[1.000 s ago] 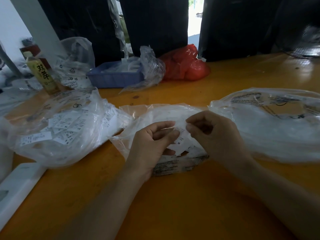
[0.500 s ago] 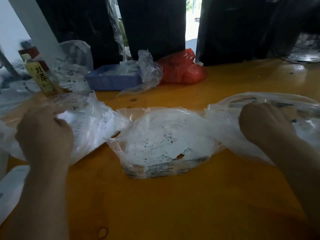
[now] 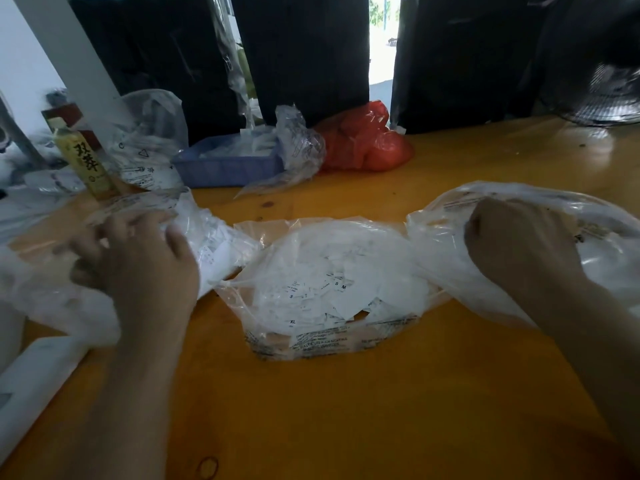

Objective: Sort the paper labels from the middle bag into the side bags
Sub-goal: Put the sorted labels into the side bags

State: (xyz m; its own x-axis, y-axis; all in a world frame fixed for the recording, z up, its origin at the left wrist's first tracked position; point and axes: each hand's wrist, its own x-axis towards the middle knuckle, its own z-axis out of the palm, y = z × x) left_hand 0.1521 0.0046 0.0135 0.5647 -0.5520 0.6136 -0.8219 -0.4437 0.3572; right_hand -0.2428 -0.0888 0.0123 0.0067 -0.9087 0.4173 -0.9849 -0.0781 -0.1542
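Note:
The middle bag [image 3: 408, 258], clear plastic with printed text, lies open on the orange table [image 3: 346, 410] and holds several white paper labels [image 3: 311, 292] marked S, M and XL. My left hand [image 3: 138, 265] hovers over the left bag [image 3: 214, 237], which also holds labels; its fingers are spread and motion-blurred, with nothing seen in them. My right hand [image 3: 519, 244] reaches into the mouth of the right bag [image 3: 606, 258], knuckles up. Its fingertips point down out of sight, so whether it holds a label is hidden.
At the back stand a blue tray [image 3: 225, 168] with crumpled plastic, a red bag [image 3: 363, 147], a yellow bottle [image 3: 86, 161] and another clear bag [image 3: 149, 140]. A white flat object [image 3: 34, 372] lies at the front left. A fan [image 3: 606, 95] is at the far right.
A second ago both hands were together over the middle bag. They moved apart to the side bags, and my left hand's fingers have since spread over the left bag.

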